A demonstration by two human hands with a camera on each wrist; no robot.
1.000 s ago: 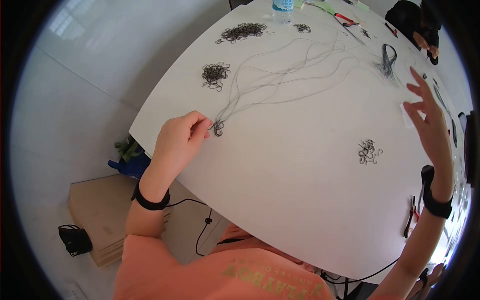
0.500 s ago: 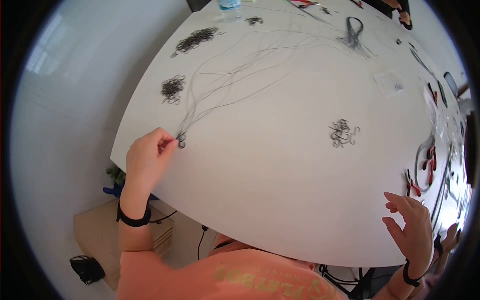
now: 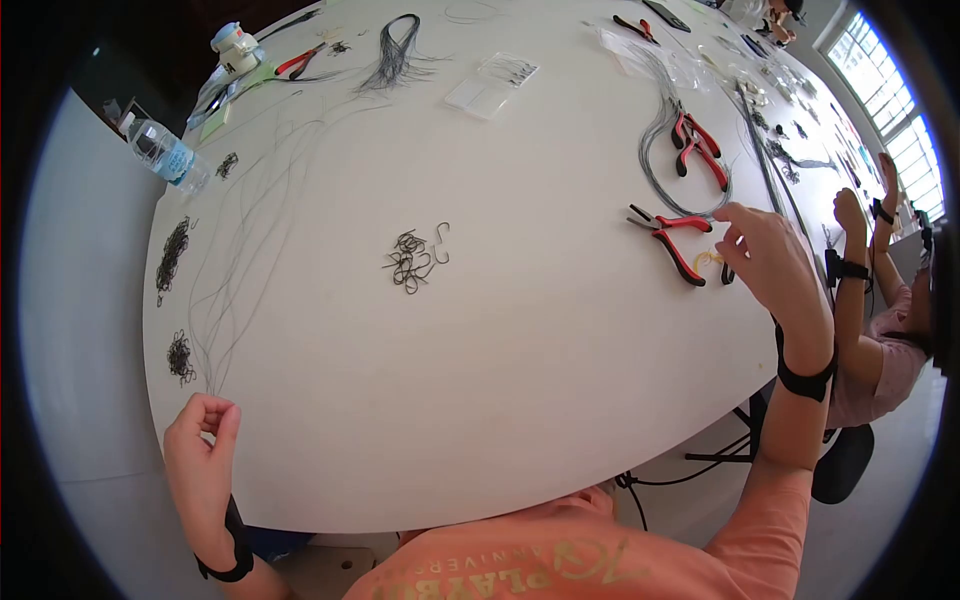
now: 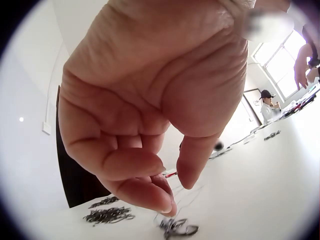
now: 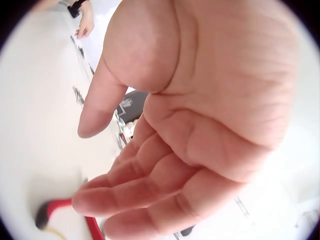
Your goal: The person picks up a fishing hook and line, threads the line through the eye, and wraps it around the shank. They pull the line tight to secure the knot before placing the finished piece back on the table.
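My left hand (image 3: 200, 450) hovers low over the table's left edge, fingers loosely curled. In the left wrist view its thumb stands apart from the fingers (image 4: 145, 195), whose tips are right at a small cluster of dark fishing hooks (image 4: 175, 228). Thin fishing lines (image 3: 240, 260) run from there up the table; the head view hides the cluster behind the hand. At the right, my right hand (image 3: 770, 262) reaches over red-handled pliers (image 3: 672, 236), thumb spread and nothing in its grasp. Its fingertips overlap a red handle (image 5: 61, 204) in the right wrist view.
Piles of hooks (image 3: 172, 262) lie along the left edge, another hook pile (image 3: 412, 260) mid-table. A second pair of pliers (image 3: 698, 150) rests by a coil of line (image 3: 648, 150). Farther back are a clear bag (image 3: 492, 84) and a water bottle (image 3: 165, 155). Another person's arms (image 3: 852, 250) are at right.
The head view has swung to the right. My right hand dropped from the far right side, then moved out over the pliers. My left hand stays beside the hook cluster.
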